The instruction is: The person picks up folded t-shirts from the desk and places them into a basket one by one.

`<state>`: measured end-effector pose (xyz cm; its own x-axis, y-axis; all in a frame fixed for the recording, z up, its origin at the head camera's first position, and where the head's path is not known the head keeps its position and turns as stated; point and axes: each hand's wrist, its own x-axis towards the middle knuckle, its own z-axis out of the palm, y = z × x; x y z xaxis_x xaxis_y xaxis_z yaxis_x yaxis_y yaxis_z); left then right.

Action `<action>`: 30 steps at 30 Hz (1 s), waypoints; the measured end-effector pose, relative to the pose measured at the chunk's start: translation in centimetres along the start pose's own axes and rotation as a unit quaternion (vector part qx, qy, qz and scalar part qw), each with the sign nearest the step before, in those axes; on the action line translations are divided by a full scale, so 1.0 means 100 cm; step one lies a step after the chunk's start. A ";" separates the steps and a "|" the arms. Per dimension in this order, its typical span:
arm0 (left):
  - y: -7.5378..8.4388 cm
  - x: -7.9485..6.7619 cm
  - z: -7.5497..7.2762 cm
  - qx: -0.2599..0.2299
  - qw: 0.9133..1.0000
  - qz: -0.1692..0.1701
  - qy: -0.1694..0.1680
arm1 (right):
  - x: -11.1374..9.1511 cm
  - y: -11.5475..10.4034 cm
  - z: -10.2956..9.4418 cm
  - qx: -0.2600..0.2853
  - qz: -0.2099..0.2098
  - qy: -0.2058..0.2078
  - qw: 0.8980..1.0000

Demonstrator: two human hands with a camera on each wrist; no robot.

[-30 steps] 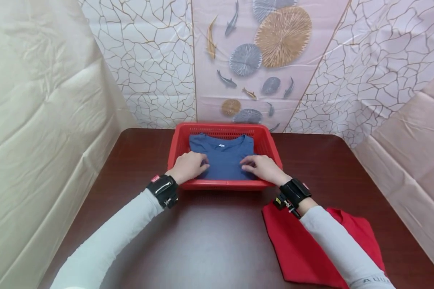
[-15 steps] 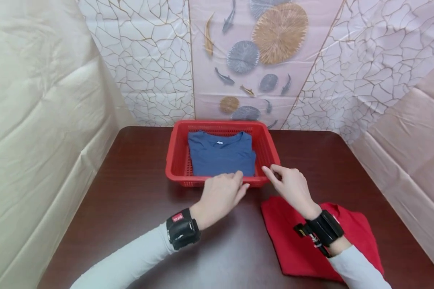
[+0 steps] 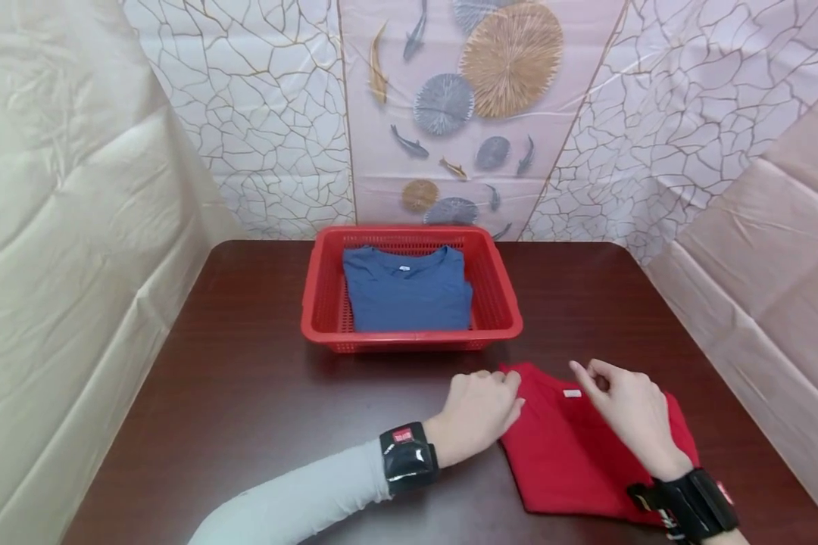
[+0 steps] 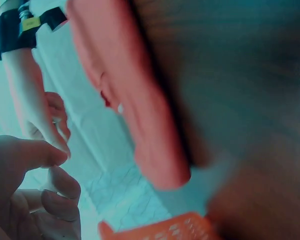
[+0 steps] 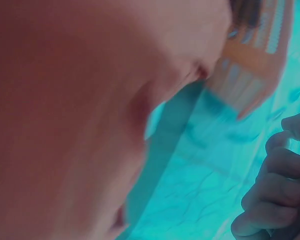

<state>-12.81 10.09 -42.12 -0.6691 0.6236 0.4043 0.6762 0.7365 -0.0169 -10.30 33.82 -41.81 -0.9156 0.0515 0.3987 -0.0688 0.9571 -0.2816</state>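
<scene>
Red shirt (image 3: 566,458) lies near the table's (image 3: 245,378) right edge; left hand (image 3: 477,412) by its left corner, right hand (image 3: 632,412) above, loosely curled, hold nothing.

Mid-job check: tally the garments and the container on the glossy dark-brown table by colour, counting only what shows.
Red: 2 (rectangular perforated red plastic basket, folded red fabric shirt)
Blue: 1 (folded blue fabric shirt, inside the basket)
Total: 3; anything beneath the shirts is hidden.
</scene>
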 end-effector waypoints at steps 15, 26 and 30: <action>0.014 0.002 0.049 0.098 0.995 -0.034 0.004 | -0.033 0.086 -0.014 -0.051 0.146 -0.085 0.984; 0.013 -0.004 0.045 0.019 0.994 -0.041 -0.102 | -0.033 0.117 -0.019 -0.070 0.162 -0.245 0.953; 0.014 0.002 0.040 -0.073 0.988 -0.055 -0.121 | -0.029 0.123 -0.023 -0.044 0.150 -0.244 0.957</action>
<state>-13.23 12.29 -45.77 -0.7827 0.5997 0.1663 0.6213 0.7681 0.1545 -7.62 46.11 -44.44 -0.9663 0.2095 -0.1498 0.2408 0.9414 -0.2363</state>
